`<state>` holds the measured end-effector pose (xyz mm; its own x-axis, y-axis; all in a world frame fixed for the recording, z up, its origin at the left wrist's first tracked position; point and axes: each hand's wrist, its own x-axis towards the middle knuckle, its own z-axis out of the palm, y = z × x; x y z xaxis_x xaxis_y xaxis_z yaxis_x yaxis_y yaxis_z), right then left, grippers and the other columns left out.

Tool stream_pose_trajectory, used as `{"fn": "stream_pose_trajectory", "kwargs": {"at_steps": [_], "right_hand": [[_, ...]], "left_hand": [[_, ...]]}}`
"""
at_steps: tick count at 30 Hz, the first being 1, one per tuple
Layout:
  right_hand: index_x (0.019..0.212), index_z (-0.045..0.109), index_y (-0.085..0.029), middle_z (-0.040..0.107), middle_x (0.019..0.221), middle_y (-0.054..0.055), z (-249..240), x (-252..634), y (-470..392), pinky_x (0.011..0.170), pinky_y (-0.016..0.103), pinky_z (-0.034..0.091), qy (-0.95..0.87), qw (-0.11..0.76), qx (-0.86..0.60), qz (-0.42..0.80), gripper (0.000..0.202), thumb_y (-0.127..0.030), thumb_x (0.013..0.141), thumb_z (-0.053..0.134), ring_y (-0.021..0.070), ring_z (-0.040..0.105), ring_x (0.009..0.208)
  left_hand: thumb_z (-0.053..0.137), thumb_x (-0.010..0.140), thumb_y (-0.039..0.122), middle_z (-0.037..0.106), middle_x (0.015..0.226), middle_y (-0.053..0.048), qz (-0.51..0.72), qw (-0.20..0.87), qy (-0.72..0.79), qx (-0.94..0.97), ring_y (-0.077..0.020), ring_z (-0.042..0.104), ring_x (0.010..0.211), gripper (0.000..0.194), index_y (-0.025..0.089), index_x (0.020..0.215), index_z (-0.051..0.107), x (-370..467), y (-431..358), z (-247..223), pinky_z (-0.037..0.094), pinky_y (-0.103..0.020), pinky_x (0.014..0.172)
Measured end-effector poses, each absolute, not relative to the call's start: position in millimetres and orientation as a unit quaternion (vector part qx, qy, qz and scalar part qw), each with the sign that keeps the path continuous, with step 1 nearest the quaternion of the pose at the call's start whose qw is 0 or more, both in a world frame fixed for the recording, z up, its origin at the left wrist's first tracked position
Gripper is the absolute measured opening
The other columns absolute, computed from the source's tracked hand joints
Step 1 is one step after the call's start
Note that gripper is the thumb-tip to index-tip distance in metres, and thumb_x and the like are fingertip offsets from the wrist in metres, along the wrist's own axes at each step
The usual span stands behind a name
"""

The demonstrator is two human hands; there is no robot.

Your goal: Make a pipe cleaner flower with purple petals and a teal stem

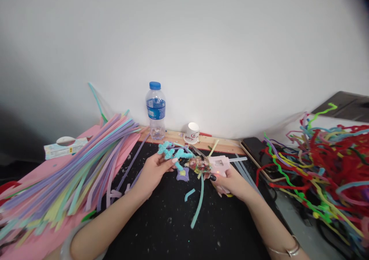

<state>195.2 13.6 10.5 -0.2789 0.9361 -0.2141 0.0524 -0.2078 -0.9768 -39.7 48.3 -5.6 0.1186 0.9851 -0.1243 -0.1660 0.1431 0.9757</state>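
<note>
My left hand (154,173) pinches a light-blue fuzzy pipe-cleaner piece (181,154), bent into several flower-like loops, between thumb and fingertips. Closed around a pale pink hot glue gun (218,165) is my right hand (234,183). The gun's front is mottled and many-coloured, and its nozzle points left, close to the blue piece; I cannot tell if they touch. Just below the nozzle is a small purple shape with a yellow centre (182,174). A teal pipe-cleaner length (198,204) and a short blue offcut (189,194) lie on the black mat (161,229).
Pastel pipe cleaners (95,167) spread over pink paper on the left, beside a tissue box (66,147). A water bottle (156,112) and paper cup (192,133) stand against the wall. At right are a phone (256,152) and a tangled, bright pipe-cleaner heap (325,164).
</note>
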Motion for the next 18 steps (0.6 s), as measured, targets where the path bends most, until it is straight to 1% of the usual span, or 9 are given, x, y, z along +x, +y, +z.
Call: {"fn": "stream_pose_trajectory", "kwargs": {"at_steps": [5,10,13,18], "right_hand": [[0.09,0.054,-0.019,0.042,0.039,-0.013,6.0,189.7,12.4,0.033,0.017,0.032,-0.542,0.348,-0.498,0.58,0.029,-0.036,0.072,0.067,0.0061,0.033,0.03],[0.081,0.057,-0.019,0.045,0.037,-0.011,6.8,189.1,10.6,0.032,0.016,0.03,-0.55,0.351,-0.514,0.556,0.019,-0.033,0.072,0.066,0.0066,0.036,0.03],[0.081,0.058,-0.019,0.044,0.036,-0.011,7.7,188.1,10.4,0.032,0.016,0.03,-0.546,0.356,-0.516,0.555,0.018,-0.031,0.072,0.067,0.0065,0.035,0.03],[0.088,0.06,-0.019,0.045,0.039,-0.01,8.2,186.7,10.3,0.032,0.016,0.03,-0.561,0.361,-0.51,0.543,0.021,-0.029,0.072,0.067,0.0069,0.036,0.031]], "left_hand": [[0.072,0.067,0.034,0.063,0.079,0.0,0.462,0.633,0.448,0.431,-0.0129,0.059,0.067,0.028,0.015,0.086,0.063,-38.0,46.8,-7.0,0.051,-0.026,0.066],[0.073,0.066,0.035,0.062,0.077,0.0,0.468,0.636,0.453,0.414,-0.0121,0.058,0.064,0.029,0.015,0.085,0.063,-38.0,46.4,-5.3,0.05,-0.025,0.064],[0.073,0.066,0.035,0.061,0.074,0.001,0.469,0.636,0.453,0.413,-0.0122,0.058,0.063,0.029,0.015,0.084,0.063,-38.1,46.5,-5.2,0.05,-0.026,0.065],[0.073,0.066,0.035,0.061,0.072,0.002,0.472,0.646,0.448,0.399,-0.0113,0.058,0.062,0.028,0.015,0.082,0.063,-38.3,46.1,-6.6,0.051,-0.025,0.065]]}}
